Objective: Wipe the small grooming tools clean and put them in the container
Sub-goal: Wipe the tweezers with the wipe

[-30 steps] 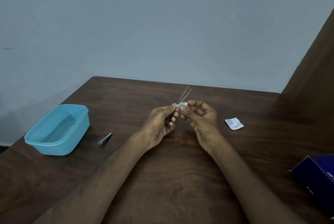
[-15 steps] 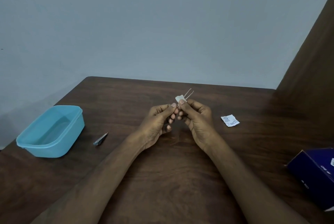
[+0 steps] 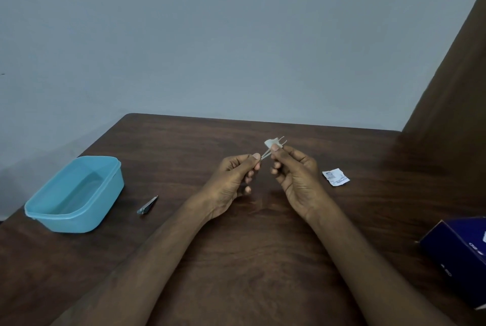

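Note:
Over the middle of the dark wooden table (image 3: 236,260), my left hand (image 3: 231,181) pinches the near end of thin metal tweezers (image 3: 265,154), whose tips point up and away. My right hand (image 3: 294,175) pinches a small white wipe (image 3: 269,143) round the tweezers near their tips. An open light-blue plastic container (image 3: 76,194) stands at the left of the table with nothing inside that I can see. A small metal nail clipper (image 3: 147,205) lies on the table just right of it.
A torn white sachet (image 3: 336,177) lies right of my hands. A dark blue box (image 3: 457,254) sits at the table's right near edge. A brown panel (image 3: 452,88) rises at the far right; a grey wall stands behind.
My right hand has slid the wipe up the tweezers from near my left fingertips to the tips. The view has shifted slightly.

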### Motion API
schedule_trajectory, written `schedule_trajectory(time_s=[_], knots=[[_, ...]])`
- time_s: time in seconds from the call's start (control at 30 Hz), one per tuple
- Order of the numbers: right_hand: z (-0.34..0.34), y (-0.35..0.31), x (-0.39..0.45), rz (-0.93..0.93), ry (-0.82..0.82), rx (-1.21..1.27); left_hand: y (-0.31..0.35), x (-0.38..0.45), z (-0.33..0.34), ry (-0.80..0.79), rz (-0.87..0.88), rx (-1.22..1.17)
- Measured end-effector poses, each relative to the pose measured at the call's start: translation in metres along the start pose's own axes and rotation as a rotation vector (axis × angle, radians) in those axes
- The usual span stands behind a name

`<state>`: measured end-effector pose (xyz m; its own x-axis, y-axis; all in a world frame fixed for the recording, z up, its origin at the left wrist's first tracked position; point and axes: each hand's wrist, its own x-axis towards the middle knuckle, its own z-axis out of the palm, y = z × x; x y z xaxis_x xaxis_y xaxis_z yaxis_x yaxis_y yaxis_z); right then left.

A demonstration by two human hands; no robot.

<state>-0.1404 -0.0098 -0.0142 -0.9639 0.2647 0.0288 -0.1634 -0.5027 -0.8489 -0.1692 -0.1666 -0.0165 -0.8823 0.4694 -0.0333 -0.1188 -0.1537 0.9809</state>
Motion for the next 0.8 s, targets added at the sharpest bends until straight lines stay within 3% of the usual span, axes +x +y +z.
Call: schedule_trajectory(time_s=[0.1, 0.23, 0.37, 0.53, 0.7, 0.8], knots=[[-0.0049, -0.0048, 0.0062, -0.008, 0.064, 0.073, -0.0004, 0.0003, 0.0000, -0.017, 0.001, 0.012], [-0.0036, -0.0012, 0.0006, 0.022, -0.018, -0.050, -0.0007, 0.0006, -0.0010, -0.017, 0.003, 0.011], [-0.0052, -0.0050, 0.0062, 0.024, 0.104, 0.081, -0.0026, 0.0006, -0.0002, -0.020, 0.020, 0.047], [-0.0001, -0.0001, -0.0007, 0.099, 0.003, 0.020, -0.0014, 0.0002, -0.0009, -0.017, 0.033, 0.045], [-0.0029, -0.0057, 0.0066, 0.069, 0.122, 0.155, -0.0007, -0.0016, -0.0003, -0.039, 0.040, 0.085], [-0.0028, -0.0012, 0.0050, 0.090, 0.078, 0.110, -0.0002, -0.0016, -0.0007, -0.032, 0.031, 0.080]])
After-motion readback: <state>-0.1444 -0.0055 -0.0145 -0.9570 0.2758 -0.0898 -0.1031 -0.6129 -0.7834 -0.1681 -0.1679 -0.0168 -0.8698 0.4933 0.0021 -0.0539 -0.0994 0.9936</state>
